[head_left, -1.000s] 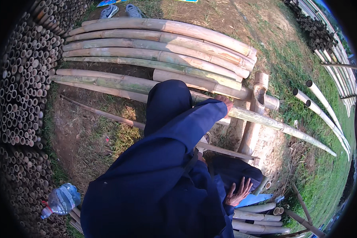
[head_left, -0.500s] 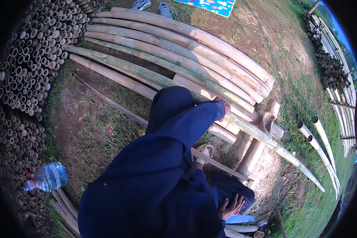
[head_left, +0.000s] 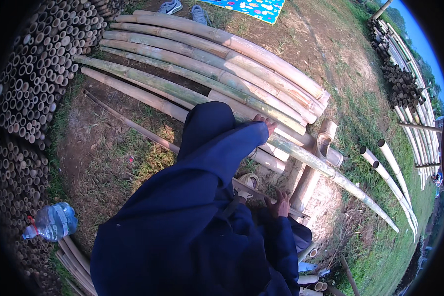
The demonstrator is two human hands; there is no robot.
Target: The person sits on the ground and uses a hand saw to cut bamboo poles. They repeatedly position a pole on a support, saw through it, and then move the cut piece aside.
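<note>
Head view showed the left hand (head_left: 267, 125) resting on a long, round, green-tan bamboo pole (head_left: 308, 158), which lay across a thick tan bamboo crosspiece (head_left: 306, 187); whether that grip was clenched couldn't be told. The right hand (head_left: 279, 203), grip released, hung near a thin brown bamboo strip (head_left: 256, 193). Uneven pressure could have rolled the pole sideways.

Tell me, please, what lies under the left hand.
The long greenish pole runs under the left hand; the stretch directly beneath is covered, so cannot be seen.
</note>
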